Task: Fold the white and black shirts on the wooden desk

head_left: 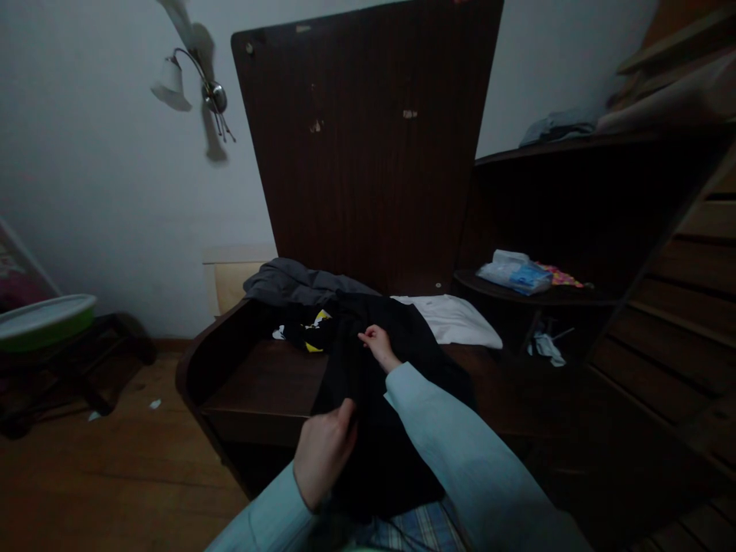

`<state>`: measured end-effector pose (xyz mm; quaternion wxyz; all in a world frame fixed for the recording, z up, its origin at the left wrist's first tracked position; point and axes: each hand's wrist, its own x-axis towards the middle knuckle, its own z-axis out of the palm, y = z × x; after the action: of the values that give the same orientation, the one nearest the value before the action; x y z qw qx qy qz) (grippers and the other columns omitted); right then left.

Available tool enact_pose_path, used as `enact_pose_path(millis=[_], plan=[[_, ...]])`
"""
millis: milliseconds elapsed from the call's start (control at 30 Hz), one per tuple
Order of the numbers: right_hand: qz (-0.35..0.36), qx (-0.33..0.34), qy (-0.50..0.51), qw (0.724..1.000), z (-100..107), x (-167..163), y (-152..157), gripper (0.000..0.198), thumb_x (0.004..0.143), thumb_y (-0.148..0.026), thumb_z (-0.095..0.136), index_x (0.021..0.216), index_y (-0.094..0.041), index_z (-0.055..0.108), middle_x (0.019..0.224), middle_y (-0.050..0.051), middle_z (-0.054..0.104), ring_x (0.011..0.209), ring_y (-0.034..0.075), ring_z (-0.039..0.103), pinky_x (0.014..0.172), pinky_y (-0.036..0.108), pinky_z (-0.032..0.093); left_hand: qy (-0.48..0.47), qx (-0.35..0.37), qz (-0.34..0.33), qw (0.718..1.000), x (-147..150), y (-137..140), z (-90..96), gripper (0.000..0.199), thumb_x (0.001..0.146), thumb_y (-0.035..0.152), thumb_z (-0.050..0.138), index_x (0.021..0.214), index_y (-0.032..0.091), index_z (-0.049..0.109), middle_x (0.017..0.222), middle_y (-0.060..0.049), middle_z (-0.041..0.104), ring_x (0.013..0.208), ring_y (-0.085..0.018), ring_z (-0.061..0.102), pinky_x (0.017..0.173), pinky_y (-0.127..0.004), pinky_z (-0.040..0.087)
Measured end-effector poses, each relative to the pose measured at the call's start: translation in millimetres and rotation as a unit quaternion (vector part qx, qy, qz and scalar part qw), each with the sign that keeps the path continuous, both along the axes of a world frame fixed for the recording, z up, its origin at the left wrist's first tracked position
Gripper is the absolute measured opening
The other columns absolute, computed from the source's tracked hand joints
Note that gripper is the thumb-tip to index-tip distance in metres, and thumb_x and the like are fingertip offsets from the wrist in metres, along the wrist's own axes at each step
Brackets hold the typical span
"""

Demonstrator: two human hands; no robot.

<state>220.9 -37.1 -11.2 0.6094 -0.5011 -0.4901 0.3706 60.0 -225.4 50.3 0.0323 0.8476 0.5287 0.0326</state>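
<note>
A black garment (379, 437) drapes over the front of the dark wooden desk (258, 376) towards my lap; its kind is hard to make out in the dim light. My left hand (326, 452) is closed on its near left edge, thumb on top. Farther up the cloth, my right hand (379, 345) pinches a bit of the same garment between thumb and fingers. Behind it lie a folded white garment (454, 318) on the right and a grey garment (304, 284) on the left. A black cloth with a yellow and white print (313, 330) rests beside my right hand's far side.
A tall dark panel (368, 146) rises behind the desk. Corner shelves (598, 295) at right hold plastic packs (514, 272) and folded cloth (557, 126). A lamp (172, 80) hangs on the left wall, above a green basin (49, 322) on a low stand.
</note>
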Motion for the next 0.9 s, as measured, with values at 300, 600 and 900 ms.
enact_pose_path(millis=[300,600,900], plan=[[0.024,0.01,-0.026,0.999,1,2,-1,0.014,0.061,-0.02,0.055,0.075,-0.018,0.06,0.074,0.0,0.062,0.061,0.012,0.055,0.058,0.025,0.044,0.014,-0.093,-0.181,0.979,6,0,5.1,0.03,0.077,0.043,0.05,0.099,0.024,0.057,0.072,-0.002,0.065,0.072,-0.019,0.062,0.064,-0.027,0.046],[0.071,0.019,-0.068,0.995,8,2,4,0.027,0.058,-0.012,0.056,0.083,-0.02,0.064,0.076,-0.002,0.064,0.063,0.012,0.055,0.065,0.027,0.046,-0.132,0.06,-0.153,0.978,-13,41,-30.8,0.048,0.077,0.035,0.052,0.122,0.019,0.042,0.133,-0.01,0.04,0.122,-0.023,0.034,0.099,-0.038,0.033],[0.096,-0.006,-0.033,0.995,13,2,7,0.055,0.06,-0.008,0.053,0.113,-0.022,0.052,0.095,0.002,0.064,0.08,0.015,0.061,0.075,0.031,0.048,-0.064,0.086,-0.105,0.989,-14,38,-58.1,0.067,0.077,0.046,0.048,0.132,0.015,0.027,0.14,-0.014,0.026,0.129,-0.027,0.019,0.101,-0.046,0.026]])
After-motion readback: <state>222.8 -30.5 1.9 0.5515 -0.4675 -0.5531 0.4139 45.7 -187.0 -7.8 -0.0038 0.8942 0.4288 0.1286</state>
